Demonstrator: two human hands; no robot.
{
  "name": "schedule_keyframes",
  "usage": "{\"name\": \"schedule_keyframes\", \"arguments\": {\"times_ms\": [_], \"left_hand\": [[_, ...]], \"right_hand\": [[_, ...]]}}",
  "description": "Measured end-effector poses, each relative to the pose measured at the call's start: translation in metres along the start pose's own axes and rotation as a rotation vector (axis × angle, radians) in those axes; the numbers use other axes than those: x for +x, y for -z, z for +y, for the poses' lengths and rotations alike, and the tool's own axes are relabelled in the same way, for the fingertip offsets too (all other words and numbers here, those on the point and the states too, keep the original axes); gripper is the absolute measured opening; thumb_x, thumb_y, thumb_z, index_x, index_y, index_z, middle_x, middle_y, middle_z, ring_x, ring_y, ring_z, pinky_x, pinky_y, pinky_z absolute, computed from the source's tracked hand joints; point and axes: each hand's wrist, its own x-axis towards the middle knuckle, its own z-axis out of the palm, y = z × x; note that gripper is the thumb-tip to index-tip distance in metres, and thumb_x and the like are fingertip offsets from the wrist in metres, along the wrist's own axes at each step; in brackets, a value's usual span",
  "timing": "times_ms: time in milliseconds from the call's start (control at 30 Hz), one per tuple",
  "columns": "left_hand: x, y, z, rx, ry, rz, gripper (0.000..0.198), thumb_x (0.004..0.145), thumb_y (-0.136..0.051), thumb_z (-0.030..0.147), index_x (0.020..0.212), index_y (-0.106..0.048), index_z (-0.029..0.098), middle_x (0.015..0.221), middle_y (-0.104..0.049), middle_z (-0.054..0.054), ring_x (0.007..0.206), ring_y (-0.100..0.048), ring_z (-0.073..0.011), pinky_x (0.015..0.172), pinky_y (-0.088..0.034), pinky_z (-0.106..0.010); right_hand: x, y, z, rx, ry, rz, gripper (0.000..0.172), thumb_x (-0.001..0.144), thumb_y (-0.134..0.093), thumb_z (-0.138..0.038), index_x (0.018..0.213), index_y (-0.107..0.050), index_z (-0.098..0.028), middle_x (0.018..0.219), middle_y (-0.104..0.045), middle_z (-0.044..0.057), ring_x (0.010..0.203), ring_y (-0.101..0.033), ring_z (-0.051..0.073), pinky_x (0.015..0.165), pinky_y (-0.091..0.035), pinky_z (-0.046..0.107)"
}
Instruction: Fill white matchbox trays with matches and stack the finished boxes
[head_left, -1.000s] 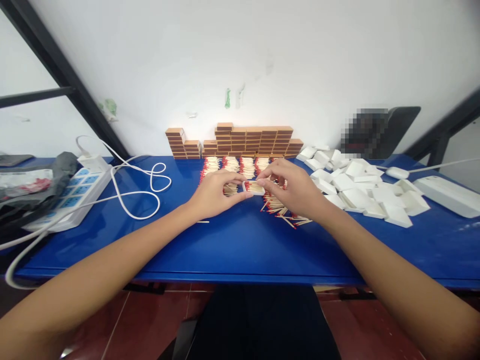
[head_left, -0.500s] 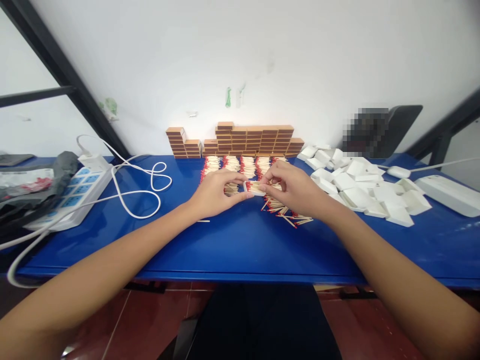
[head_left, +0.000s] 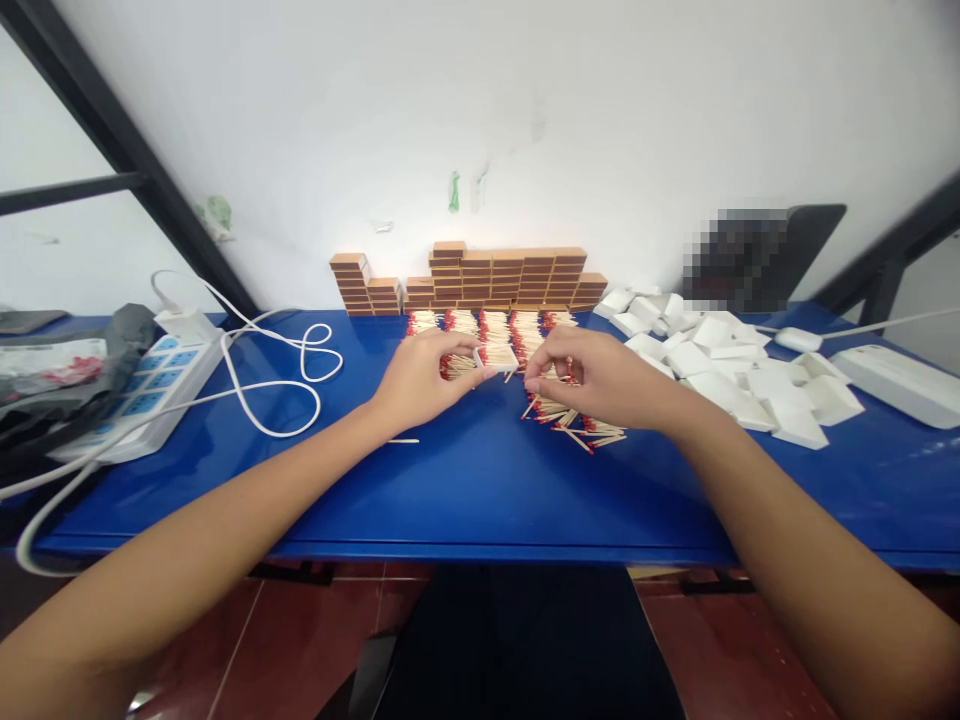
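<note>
My left hand (head_left: 420,378) holds a small white matchbox tray (head_left: 496,358) between thumb and fingers at the tray's left end. Red-tipped matches lie inside the tray. Just to the right of it, my right hand (head_left: 600,378) is closed in a pinch, apart from the tray; what its fingertips hold, if anything, is too small to make out. Behind both hands, loose matches (head_left: 493,328) lie in several rows on the blue table. A scattered heap of matches (head_left: 585,428) lies under and beside my right hand.
Closed brown matchboxes (head_left: 476,280) are stacked against the wall. On the right lies a pile of white trays (head_left: 720,360), with a dark device (head_left: 806,255) behind it. A power strip (head_left: 150,385) and white cables (head_left: 307,400) occupy the left. One match (head_left: 403,441) lies near my left wrist.
My left hand has moved the tray slightly left and away from me. My right hand's fingers have come off the tray and are now a little to its right.
</note>
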Motion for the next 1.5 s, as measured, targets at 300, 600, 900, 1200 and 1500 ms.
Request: {"name": "schedule_keyframes", "arguments": {"times_ms": [300, 600, 900, 1200, 1500], "left_hand": [[0.000, -0.001, -0.002, 0.024, -0.014, -0.013, 0.032, 0.090, -0.084, 0.045, 0.112, -0.080, 0.022, 0.113, -0.084, -0.006, 0.104, -0.079, -0.0269, 0.094, -0.061, -0.042], [0.000, -0.002, -0.004, 0.024, -0.017, -0.021, 0.032, 0.091, -0.083, 0.047, 0.112, -0.080, 0.022, 0.113, -0.084, -0.007, 0.102, -0.079, -0.0265, 0.092, -0.060, -0.041], [-0.002, -0.001, 0.003, -0.012, -0.075, -0.063, 0.032, 0.090, -0.085, 0.046, 0.110, -0.080, 0.021, 0.108, -0.084, -0.005, 0.099, -0.078, -0.0241, 0.089, -0.058, -0.036], [-0.003, -0.002, 0.004, -0.021, -0.087, -0.062, 0.032, 0.090, -0.085, 0.046, 0.109, -0.080, 0.021, 0.107, -0.084, -0.004, 0.098, -0.077, -0.0233, 0.089, -0.058, -0.035], [-0.002, 0.000, 0.005, -0.033, -0.123, -0.045, 0.035, 0.088, -0.088, 0.042, 0.114, -0.080, 0.020, 0.105, -0.084, -0.005, 0.097, -0.078, -0.0224, 0.093, -0.059, -0.035]], "right_hand": [[-0.002, -0.006, 0.003, 0.017, -0.005, -0.267, 0.014, 0.094, -0.069, -0.035, 0.087, -0.078, -0.025, 0.097, -0.066, 0.008, 0.093, -0.063, 0.026, 0.081, -0.050, 0.041], [-0.002, -0.005, 0.004, 0.028, -0.025, -0.173, 0.021, 0.102, -0.061, -0.038, 0.090, -0.071, -0.024, 0.100, -0.064, 0.009, 0.101, -0.058, 0.028, 0.087, -0.048, 0.042], [0.007, -0.026, 0.003, 0.067, 0.057, 0.219, 0.012, 0.103, -0.066, -0.033, 0.095, -0.068, -0.024, 0.098, -0.063, 0.007, 0.092, -0.056, 0.025, 0.084, -0.045, 0.041], [0.009, -0.032, 0.001, 0.014, 0.083, 0.249, 0.014, 0.102, -0.068, -0.033, 0.092, -0.073, -0.024, 0.096, -0.066, 0.007, 0.095, -0.057, 0.026, 0.084, -0.043, 0.042], [0.007, -0.022, 0.008, -0.119, 0.079, 0.327, 0.011, 0.101, -0.066, -0.030, 0.093, -0.070, -0.024, 0.092, -0.065, 0.007, 0.094, -0.057, 0.028, 0.085, -0.042, 0.043]]}}
